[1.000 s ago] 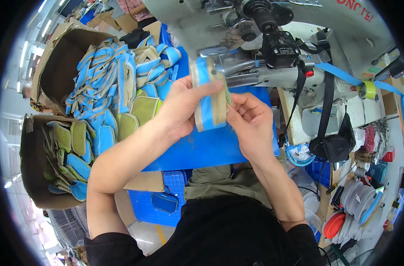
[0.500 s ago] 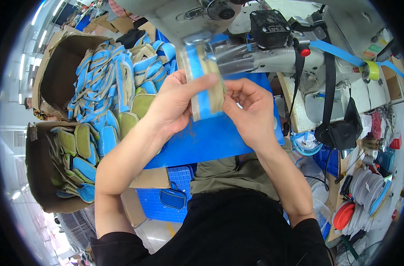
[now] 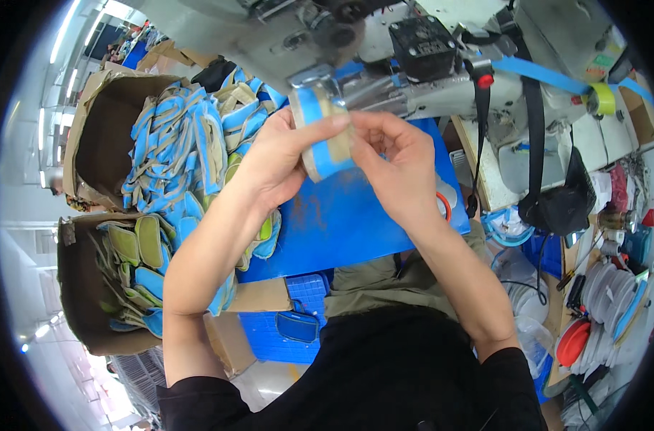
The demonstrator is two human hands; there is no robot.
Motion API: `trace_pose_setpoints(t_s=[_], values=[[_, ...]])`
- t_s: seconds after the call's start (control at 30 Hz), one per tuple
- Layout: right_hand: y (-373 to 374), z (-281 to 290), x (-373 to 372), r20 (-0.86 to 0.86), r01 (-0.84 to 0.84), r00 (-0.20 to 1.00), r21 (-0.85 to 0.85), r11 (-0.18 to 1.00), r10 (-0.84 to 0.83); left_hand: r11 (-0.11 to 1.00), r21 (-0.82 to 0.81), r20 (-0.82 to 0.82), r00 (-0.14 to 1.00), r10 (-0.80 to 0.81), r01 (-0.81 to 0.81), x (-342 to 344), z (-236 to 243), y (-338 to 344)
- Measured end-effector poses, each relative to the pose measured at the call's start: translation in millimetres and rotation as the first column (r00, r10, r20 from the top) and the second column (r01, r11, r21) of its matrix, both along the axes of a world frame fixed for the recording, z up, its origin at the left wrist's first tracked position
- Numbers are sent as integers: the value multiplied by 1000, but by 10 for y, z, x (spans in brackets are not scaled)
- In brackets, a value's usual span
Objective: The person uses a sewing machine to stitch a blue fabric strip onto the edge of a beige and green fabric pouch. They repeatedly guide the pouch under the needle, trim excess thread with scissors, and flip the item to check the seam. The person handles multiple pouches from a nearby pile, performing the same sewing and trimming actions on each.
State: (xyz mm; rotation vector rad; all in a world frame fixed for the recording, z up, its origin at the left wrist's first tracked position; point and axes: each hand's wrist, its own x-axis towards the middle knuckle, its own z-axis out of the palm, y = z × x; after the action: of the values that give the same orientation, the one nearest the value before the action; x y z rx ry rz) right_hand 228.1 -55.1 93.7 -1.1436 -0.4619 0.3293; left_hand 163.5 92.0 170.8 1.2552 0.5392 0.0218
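A band-like fabric piece [image 3: 319, 161] in blue and beige hangs upright at the sewing machine's needle area [image 3: 319, 75]. My left hand [image 3: 276, 154] grips it from the left, thumb laid across its face. My right hand [image 3: 391, 161] has its fingers curled and pinched at the piece's right edge. Both hands are just in front of the machine, over the blue work surface [image 3: 319, 237]. The point where the piece meets the machine is partly hidden.
Two cardboard boxes [image 3: 79, 280] stand at the left; heaps of blue-beige strips [image 3: 176, 136] and green-and-blue padded pieces [image 3: 147, 244] lie beside and in them. Blue tape [image 3: 542, 72] runs across the upper right. A white side table [image 3: 607, 136] and stacked discs [image 3: 614, 294] sit at the right.
Both hands and the fabric piece have moved up in view, closer to the machine, with both hands still holding it. The whole view has shifted slightly.
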Motion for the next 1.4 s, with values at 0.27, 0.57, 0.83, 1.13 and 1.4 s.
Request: trace_pose_setpoints(t_s=[0.27,0.57,0.83,1.13,1.4], values=[[-118,-306,50,165,48,985,40,998,-54,959,283,138,990,-41,0,-215,-170,31],[-204,-415,14,221,46,974,13,999,-48,887,462,251,960,-123,-8,-153,-272,150],[-193,-378,-27,269,41,963,-85,996,-17,854,518,351,924,-154,-54,-152,-415,160],[-212,-215,-46,200,17,980,-122,992,8,918,396,472,861,-192,-11,-267,-509,96],[-12,44,-149,58,11,998,-119,993,-4,683,634,546,835,-64,-362,-311,-717,-87]])
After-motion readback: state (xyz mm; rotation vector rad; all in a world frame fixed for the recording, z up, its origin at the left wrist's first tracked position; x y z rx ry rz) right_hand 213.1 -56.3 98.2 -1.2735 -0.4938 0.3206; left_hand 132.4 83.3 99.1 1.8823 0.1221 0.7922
